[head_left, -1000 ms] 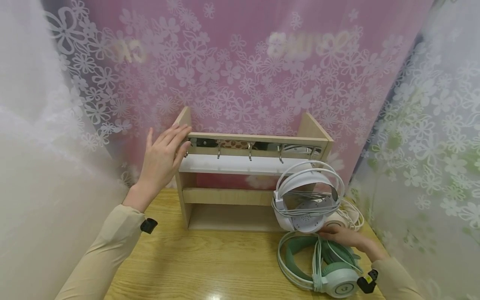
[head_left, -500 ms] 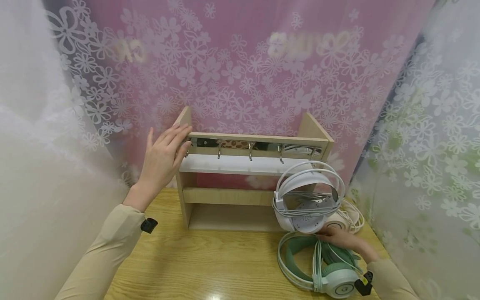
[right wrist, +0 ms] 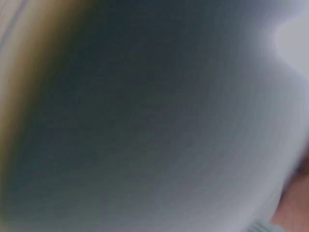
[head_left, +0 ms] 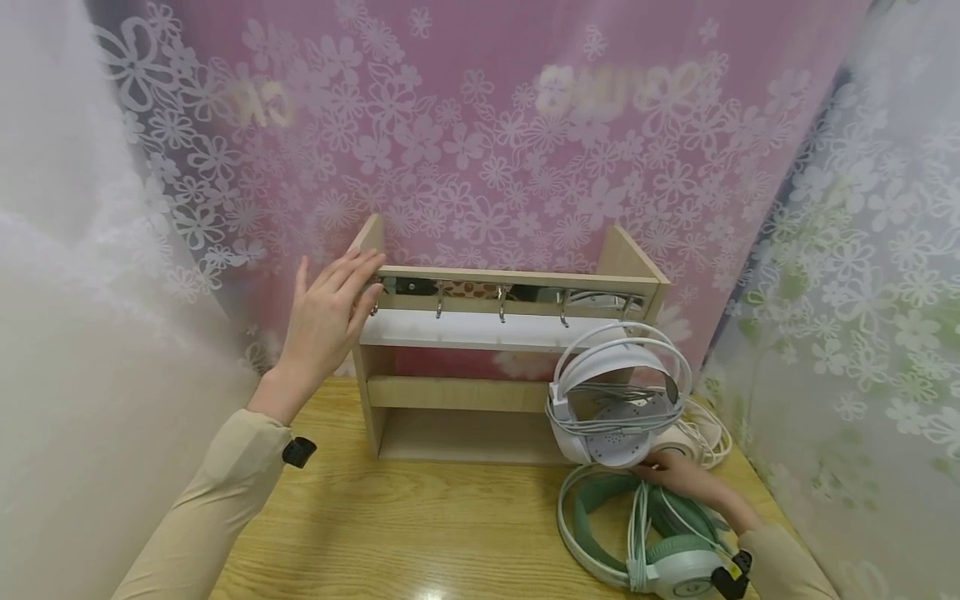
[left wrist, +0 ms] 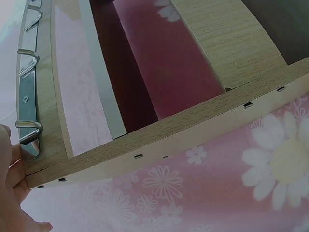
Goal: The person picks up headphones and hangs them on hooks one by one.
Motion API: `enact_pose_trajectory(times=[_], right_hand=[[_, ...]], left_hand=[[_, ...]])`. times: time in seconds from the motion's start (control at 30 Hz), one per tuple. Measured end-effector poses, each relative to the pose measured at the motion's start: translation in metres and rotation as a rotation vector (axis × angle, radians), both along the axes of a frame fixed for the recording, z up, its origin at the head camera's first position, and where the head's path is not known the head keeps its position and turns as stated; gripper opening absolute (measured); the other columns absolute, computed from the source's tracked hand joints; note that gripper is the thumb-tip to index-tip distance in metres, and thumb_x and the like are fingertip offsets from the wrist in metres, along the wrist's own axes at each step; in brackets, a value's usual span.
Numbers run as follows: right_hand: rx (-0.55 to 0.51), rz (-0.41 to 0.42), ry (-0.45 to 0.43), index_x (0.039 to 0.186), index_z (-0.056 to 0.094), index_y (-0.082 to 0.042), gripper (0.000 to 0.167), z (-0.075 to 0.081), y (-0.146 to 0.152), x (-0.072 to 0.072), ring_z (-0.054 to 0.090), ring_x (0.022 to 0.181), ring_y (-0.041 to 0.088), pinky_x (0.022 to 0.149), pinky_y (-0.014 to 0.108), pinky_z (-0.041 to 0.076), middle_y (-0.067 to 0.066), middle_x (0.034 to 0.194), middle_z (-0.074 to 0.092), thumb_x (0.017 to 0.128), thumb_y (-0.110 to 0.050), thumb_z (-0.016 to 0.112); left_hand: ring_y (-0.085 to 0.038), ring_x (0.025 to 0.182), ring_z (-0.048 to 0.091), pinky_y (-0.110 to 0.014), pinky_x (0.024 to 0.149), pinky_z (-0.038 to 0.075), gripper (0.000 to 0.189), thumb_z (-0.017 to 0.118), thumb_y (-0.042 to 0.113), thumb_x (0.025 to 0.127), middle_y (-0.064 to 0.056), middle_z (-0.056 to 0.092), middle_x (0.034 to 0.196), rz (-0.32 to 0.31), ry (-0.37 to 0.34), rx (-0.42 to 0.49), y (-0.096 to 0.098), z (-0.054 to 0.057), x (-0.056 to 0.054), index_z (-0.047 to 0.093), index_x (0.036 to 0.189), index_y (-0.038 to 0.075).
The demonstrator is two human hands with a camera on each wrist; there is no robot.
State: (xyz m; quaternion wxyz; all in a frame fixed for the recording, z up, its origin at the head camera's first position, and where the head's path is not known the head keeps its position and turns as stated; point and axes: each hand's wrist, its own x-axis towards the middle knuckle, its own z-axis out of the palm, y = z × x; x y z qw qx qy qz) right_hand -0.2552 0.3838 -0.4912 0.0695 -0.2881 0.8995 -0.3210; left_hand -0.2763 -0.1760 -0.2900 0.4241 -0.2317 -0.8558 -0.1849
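My left hand (head_left: pixel 326 312) rests with straight fingers on the upper left corner of a light wooden shelf rack (head_left: pixel 457 393). In the left wrist view its fingers lie beside the end hook (left wrist: pixel 30 126) of a metal hook strip. My right hand (head_left: pixel 678 475) grips the far side of green-and-white headphones (head_left: pixel 596 550) on the table, its fingertips partly hidden. White headphones (head_left: pixel 615 358) hang at the rack's right end, grey cable wrapped round them, right above that hand. A large blurred pale-grey surface (right wrist: pixel 159 121) fills the right wrist view.
Behind the right hand, another pair of cream headphones (head_left: pixel 686 442) with a white cable lies on the wooden table (head_left: pixel 420 525). Several bare hooks (head_left: pixel 502 304) run along the rack's top board. Flowered curtains (head_left: pixel 480 150) enclose the back and sides.
The green headphones' near ear cup has tilted and shifted slightly toward me, with the right hand still at their far side. The left hand stays on the rack's corner.
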Motion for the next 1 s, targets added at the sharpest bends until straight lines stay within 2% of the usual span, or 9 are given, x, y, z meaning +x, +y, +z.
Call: enact_pose_trajectory(times=[0.13, 0.27, 0.43, 0.5, 0.57, 0.63, 0.7, 0.83, 1.0], right_hand=[[-0.012, 0.000, -0.054, 0.114, 0.068, 0.006, 0.025, 0.008, -0.001, 0.007, 0.069, 0.102, 0.024, 0.078, 0.028, 0.056, 0.020, 0.110, 0.071, 0.104, -0.014, 0.056], [0.026, -0.059, -0.121, 0.118, 0.066, 0.011, 0.030, 0.019, -0.004, 0.020, 0.066, 0.106, 0.042, 0.080, 0.029, 0.056, 0.025, 0.114, 0.067, 0.104, -0.014, 0.057], [0.033, -0.113, -0.090, 0.113, 0.063, 0.011, 0.022, 0.030, -0.001, 0.036, 0.064, 0.106, 0.049, 0.081, 0.030, 0.056, 0.027, 0.115, 0.064, 0.103, -0.007, 0.055], [0.044, -0.135, -0.059, 0.109, 0.063, 0.007, 0.017, 0.033, 0.001, 0.042, 0.067, 0.104, 0.044, 0.079, 0.029, 0.055, 0.022, 0.111, 0.066, 0.104, -0.006, 0.055], [0.048, -0.156, -0.056, 0.105, 0.062, 0.004, 0.015, 0.036, 0.002, 0.046, 0.068, 0.093, 0.028, 0.072, 0.026, 0.051, 0.015, 0.101, 0.066, 0.105, -0.009, 0.053], [0.032, -0.175, -0.083, 0.102, 0.060, 0.002, 0.018, 0.038, 0.003, 0.049, 0.061, 0.082, 0.012, 0.065, 0.024, 0.045, 0.006, 0.092, 0.062, 0.107, -0.013, 0.051], [-0.007, -0.185, -0.126, 0.099, 0.059, 0.000, 0.021, 0.039, 0.004, 0.051, 0.048, 0.072, 0.004, 0.060, 0.025, 0.039, 0.001, 0.085, 0.053, 0.108, -0.016, 0.049], [-0.085, -0.180, -0.178, 0.098, 0.059, -0.001, 0.024, 0.038, 0.006, 0.054, 0.041, 0.068, 0.003, 0.058, 0.027, 0.036, 0.001, 0.082, 0.049, 0.109, -0.019, 0.047], [-0.149, -0.167, -0.149, 0.113, 0.059, 0.006, 0.022, 0.037, 0.009, 0.059, 0.059, 0.080, 0.002, 0.066, 0.025, 0.049, 0.009, 0.096, 0.065, 0.107, -0.014, 0.051]], left_hand=[[-0.028, 0.140, 0.048, -0.063, 0.121, 0.007, 0.041, 0.056, 0.029, 0.106, -0.005, 0.057, 0.148, -0.001, 0.005, 0.005, 0.000, 0.000, 0.001, 0.057, 0.145, 0.016], [-0.028, 0.140, 0.048, -0.063, 0.122, 0.006, 0.041, 0.056, 0.029, 0.106, -0.005, 0.057, 0.148, -0.003, 0.004, 0.011, -0.001, 0.001, 0.001, 0.057, 0.145, 0.016], [-0.028, 0.141, 0.048, -0.063, 0.122, 0.007, 0.041, 0.055, 0.029, 0.106, -0.005, 0.057, 0.148, -0.003, -0.002, 0.009, -0.001, 0.000, 0.000, 0.057, 0.145, 0.016], [-0.028, 0.141, 0.048, -0.063, 0.122, 0.006, 0.041, 0.055, 0.030, 0.106, -0.005, 0.057, 0.148, -0.002, 0.000, 0.008, -0.001, 0.000, 0.000, 0.057, 0.145, 0.016], [-0.027, 0.141, 0.048, -0.063, 0.121, 0.006, 0.041, 0.055, 0.030, 0.106, -0.005, 0.057, 0.148, -0.001, 0.002, 0.008, -0.001, 0.000, 0.001, 0.057, 0.145, 0.016], [-0.027, 0.141, 0.048, -0.063, 0.121, 0.006, 0.041, 0.055, 0.030, 0.106, -0.005, 0.057, 0.148, -0.002, 0.003, 0.009, -0.001, 0.000, 0.001, 0.057, 0.144, 0.016], [-0.027, 0.141, 0.048, -0.064, 0.121, 0.006, 0.041, 0.055, 0.030, 0.106, -0.005, 0.057, 0.148, -0.002, 0.003, 0.009, -0.001, 0.000, 0.001, 0.057, 0.145, 0.017], [-0.027, 0.141, 0.048, -0.064, 0.121, 0.006, 0.041, 0.055, 0.030, 0.106, -0.004, 0.057, 0.148, -0.003, 0.002, 0.013, -0.001, 0.000, 0.001, 0.057, 0.144, 0.017], [-0.027, 0.141, 0.047, -0.064, 0.121, 0.006, 0.041, 0.055, 0.030, 0.106, -0.004, 0.056, 0.149, -0.005, 0.000, 0.012, 0.000, 0.000, 0.000, 0.057, 0.145, 0.017]])
